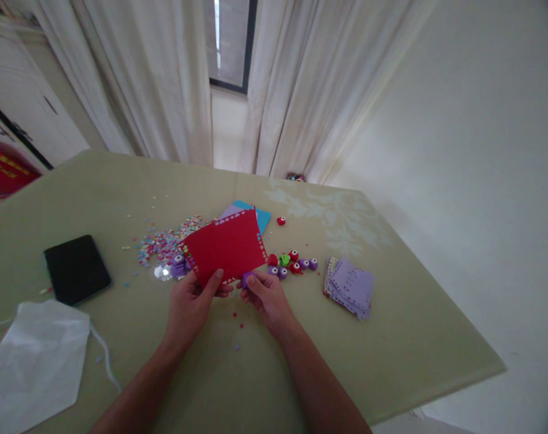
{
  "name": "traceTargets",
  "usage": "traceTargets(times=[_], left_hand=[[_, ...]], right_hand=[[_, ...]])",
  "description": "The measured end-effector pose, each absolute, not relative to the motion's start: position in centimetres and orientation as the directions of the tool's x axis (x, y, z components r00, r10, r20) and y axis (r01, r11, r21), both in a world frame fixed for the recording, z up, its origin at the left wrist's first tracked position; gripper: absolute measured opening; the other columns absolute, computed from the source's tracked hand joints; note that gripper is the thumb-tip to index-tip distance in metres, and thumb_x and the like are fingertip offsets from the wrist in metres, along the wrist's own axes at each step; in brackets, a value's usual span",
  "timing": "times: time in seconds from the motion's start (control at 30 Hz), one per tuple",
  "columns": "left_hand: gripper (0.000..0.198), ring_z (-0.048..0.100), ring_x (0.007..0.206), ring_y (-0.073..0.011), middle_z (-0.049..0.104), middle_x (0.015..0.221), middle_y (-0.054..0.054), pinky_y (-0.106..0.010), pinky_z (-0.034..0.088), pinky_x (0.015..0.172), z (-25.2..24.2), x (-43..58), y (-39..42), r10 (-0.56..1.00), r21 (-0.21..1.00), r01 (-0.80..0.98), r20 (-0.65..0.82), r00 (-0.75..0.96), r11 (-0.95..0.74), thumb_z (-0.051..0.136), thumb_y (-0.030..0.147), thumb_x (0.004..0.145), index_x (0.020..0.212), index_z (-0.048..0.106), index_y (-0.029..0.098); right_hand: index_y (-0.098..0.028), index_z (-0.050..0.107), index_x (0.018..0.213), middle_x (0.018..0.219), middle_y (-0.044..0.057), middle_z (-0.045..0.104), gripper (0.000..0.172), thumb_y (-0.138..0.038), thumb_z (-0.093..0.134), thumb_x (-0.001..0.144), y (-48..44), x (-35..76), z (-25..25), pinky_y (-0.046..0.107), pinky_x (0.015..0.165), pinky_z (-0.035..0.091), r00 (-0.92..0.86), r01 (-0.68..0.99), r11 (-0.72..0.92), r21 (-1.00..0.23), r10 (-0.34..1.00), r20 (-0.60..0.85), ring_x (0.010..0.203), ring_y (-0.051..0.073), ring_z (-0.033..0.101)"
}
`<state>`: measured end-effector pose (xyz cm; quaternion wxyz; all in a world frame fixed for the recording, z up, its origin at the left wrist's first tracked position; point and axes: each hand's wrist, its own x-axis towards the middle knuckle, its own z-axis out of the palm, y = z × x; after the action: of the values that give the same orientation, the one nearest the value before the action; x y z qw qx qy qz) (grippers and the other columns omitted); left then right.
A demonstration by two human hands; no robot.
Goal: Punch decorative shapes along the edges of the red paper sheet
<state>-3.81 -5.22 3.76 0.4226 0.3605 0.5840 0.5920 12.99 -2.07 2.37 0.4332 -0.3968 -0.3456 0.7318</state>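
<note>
My left hand (195,298) grips a red paper card (226,247) by its lower left edge, thumb on top. Small shaped cut-outs run along the card's borders. Closed around a small purple craft punch (246,279) is my right hand (268,295), at the card's lower right edge; whether the card sits in its slot I cannot tell. Just beyond that hand lie several more small punches, among them a green punch (284,260), a red punch (294,255) and a purple punch (313,264). Behind the card, partly covered, are blue and lilac sheets (263,220).
Colourful paper confetti (165,244) is heaped left of the card, beside another purple punch (178,265). A black phone (78,269) and a white cloth bag (38,361) with a cord lie at left. A stack of punched lilac cards (352,286) sits at right on the green tablecloth (391,361).
</note>
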Motion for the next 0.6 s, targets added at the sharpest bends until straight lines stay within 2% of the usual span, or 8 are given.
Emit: traceTargets(times=[0.1,0.33,0.6], left_hand=[[0.042,0.079,0.057,-0.0251,0.081,0.069,-0.005,-0.034,0.068,0.058,3.62,-3.86,-5.25,0.920,0.996,-0.081,-0.064,-0.387,0.035,0.085,0.055,0.079,0.094,0.075,0.018],[0.046,0.078,0.058,-0.0251,0.081,0.069,-0.005,-0.034,0.067,0.058,3.94,-3.99,-5.09,0.909,0.995,-0.089,-0.069,-0.410,0.035,0.087,0.058,0.076,0.093,0.075,0.017],[0.046,0.079,0.059,-0.0266,0.081,0.071,-0.005,-0.035,0.067,0.058,4.08,-3.59,-5.17,0.928,0.998,-0.047,-0.045,-0.370,0.030,0.085,0.061,0.078,0.092,0.073,0.019]], right_hand=[[-0.017,0.081,0.079,0.074,0.002,0.072,0.056,-0.067,0.100,0.060,-2.08,13.03,2.40,0.025,0.061,0.045,-0.311,-0.366,-0.391,-0.844,0.906,-0.285,0.062,0.012,0.059],[-0.016,0.082,0.085,0.081,0.005,0.076,0.055,-0.065,0.098,0.064,-2.16,13.06,2.22,0.025,0.061,0.045,-0.316,-0.336,-0.394,-0.855,0.903,-0.292,0.064,0.013,0.060],[-0.018,0.078,0.077,0.072,0.002,0.070,0.053,-0.067,0.097,0.065,-2.13,13.01,2.11,0.025,0.058,0.043,-0.320,-0.331,-0.370,-0.868,0.909,-0.266,0.061,0.013,0.058]])
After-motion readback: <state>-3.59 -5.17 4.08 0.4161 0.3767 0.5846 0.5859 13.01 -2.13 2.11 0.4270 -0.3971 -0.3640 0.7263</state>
